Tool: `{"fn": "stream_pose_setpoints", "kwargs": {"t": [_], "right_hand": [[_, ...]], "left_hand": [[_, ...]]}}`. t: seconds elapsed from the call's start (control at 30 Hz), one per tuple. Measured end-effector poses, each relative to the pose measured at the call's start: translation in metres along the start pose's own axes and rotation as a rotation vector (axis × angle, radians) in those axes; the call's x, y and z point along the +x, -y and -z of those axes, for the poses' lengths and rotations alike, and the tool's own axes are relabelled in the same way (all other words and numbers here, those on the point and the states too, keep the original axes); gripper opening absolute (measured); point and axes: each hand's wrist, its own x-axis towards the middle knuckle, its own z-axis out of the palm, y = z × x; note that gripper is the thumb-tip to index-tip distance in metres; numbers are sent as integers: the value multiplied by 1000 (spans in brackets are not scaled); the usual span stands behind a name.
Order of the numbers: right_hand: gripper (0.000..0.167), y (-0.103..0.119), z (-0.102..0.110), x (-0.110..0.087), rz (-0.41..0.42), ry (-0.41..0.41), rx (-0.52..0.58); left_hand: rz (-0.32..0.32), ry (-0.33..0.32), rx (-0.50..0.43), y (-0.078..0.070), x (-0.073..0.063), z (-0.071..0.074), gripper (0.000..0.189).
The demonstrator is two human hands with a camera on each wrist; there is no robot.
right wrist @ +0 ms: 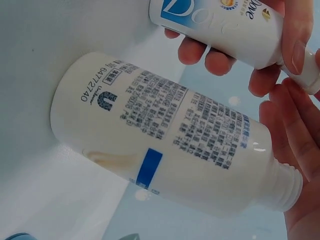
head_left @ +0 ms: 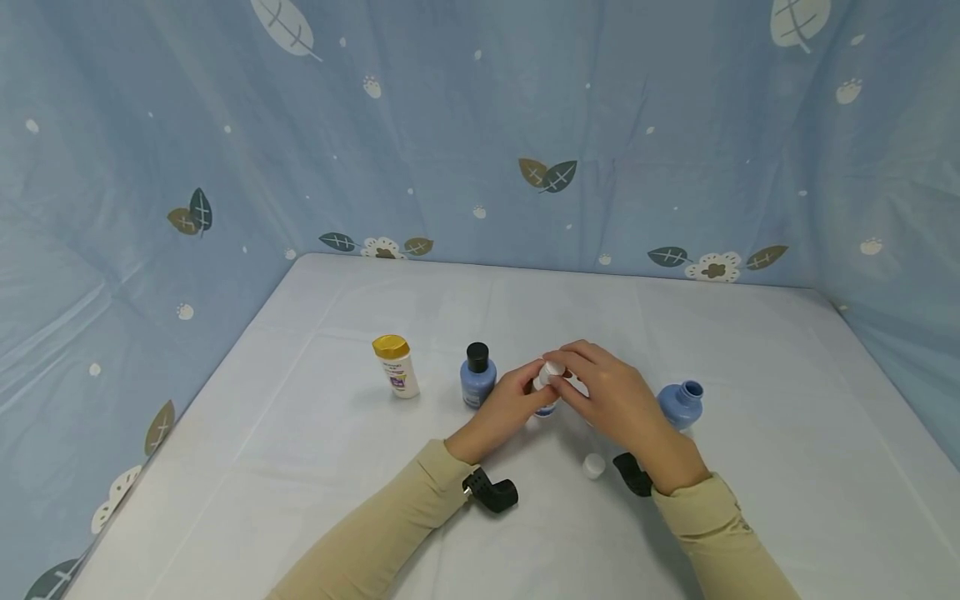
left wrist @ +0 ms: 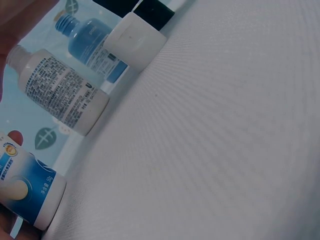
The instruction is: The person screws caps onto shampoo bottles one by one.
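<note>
My left hand (head_left: 510, 411) grips a white Dove bottle (right wrist: 215, 22) with a blue label, its fingers wrapped around the upper part. The bottle's base is at the tabletop in the left wrist view. At the bottle's top, my right hand (head_left: 618, 398) pinches the white cap (head_left: 553, 369) between thumb and fingers. Close by stands a second white bottle (right wrist: 165, 135), uncapped with its threaded neck showing; in the head view the right hand hides it. A loose white cap (head_left: 594, 466) lies on the table below the right hand.
An uncapped blue bottle (head_left: 678, 405) stands right of the right hand. Left of the left hand is a blue bottle with a black cap (head_left: 477, 377), and farther left a white bottle with a yellow cap (head_left: 396, 367). A patterned blue curtain (head_left: 480, 125) hangs behind the white table (head_left: 322, 500).
</note>
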Motion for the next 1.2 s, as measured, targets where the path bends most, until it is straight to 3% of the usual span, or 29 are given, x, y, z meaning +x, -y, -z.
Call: {"fn": "stream_pose_setpoints", "kwargs": {"t": [0.43, 0.7, 0.83, 1.2], "right_hand": [[36, 2, -1, 0, -22, -13, -15], [40, 0, 0, 0, 74, 1, 1], [37, 0, 0, 0, 84, 7, 10], [35, -2, -2, -1, 67, 11, 10]], "left_hand": [[4, -12, 44, -2, 0, -1, 23], [6, -13, 53, -3, 0, -1, 32], [2, -15, 62, -2, 0, -1, 35], [7, -17, 25, 33, 10, -4, 33]]}}
